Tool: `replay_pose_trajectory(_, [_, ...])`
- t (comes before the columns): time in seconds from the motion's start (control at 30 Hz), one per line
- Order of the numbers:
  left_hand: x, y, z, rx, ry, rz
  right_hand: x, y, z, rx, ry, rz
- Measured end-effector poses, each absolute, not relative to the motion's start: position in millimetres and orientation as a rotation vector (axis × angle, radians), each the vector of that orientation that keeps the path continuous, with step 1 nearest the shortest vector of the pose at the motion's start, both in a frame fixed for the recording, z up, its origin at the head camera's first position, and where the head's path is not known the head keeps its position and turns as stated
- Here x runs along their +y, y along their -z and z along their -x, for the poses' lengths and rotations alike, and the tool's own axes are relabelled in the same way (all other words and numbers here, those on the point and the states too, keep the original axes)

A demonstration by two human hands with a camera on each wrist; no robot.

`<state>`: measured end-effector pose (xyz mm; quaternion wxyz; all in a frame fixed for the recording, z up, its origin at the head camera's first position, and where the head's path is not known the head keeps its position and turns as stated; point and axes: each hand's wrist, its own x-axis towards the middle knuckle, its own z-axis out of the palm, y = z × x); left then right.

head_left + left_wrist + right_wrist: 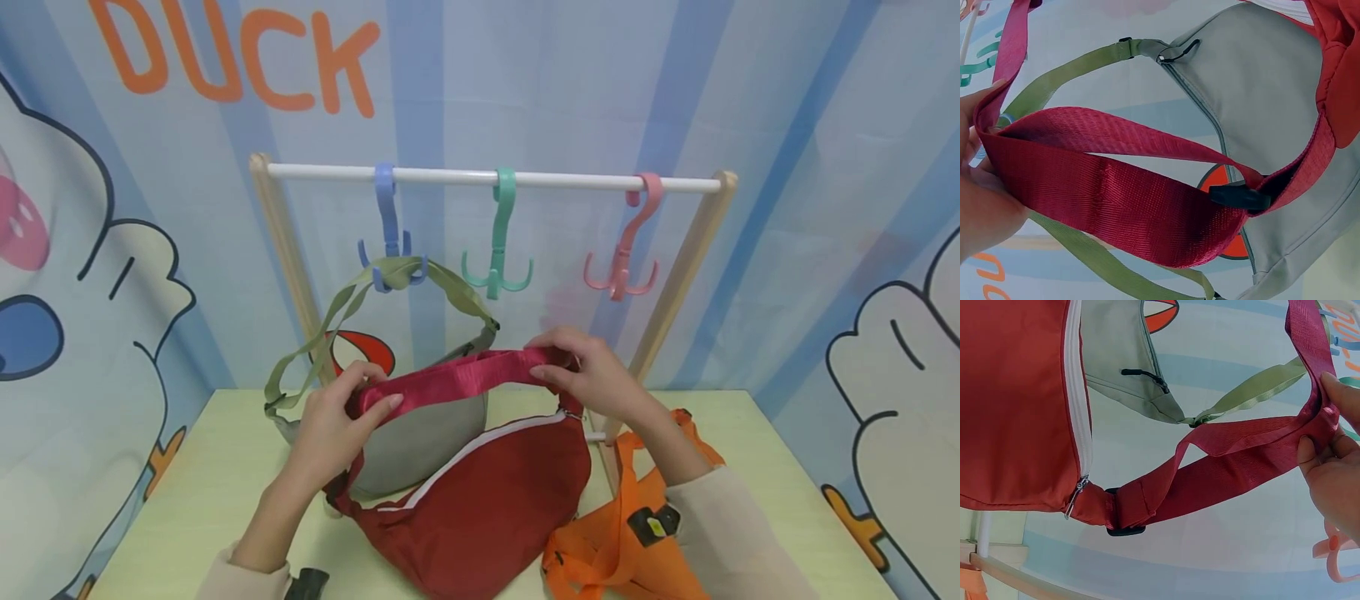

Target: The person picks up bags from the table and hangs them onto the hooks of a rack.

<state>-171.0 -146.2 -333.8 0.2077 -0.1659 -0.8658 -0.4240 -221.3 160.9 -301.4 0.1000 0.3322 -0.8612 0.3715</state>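
A red waist bag with a white zipper hangs low in front, held up by its crimson strap. My left hand pinches the strap at its left end, thumb in front. At the strap's right end, my right hand grips it between thumb and fingers; the right wrist view shows the doubled webbing in that hand. Behind the red bag, a grey-green bag hangs by its green strap from the blue hook. The left wrist view shows a black buckle on the crimson strap.
A white rail on wooden posts also carries a green hook and a pink hook. An orange bag with a black buckle lies on the pale table at right, under my right forearm.
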Motion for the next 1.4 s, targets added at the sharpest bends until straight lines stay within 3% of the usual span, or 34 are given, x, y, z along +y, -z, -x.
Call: replay_pose_trajectory(1.4, [-147, 311, 174, -2.4, 1.066, 0.486, 171, 288, 227, -2.567, -0.999, -1.03])
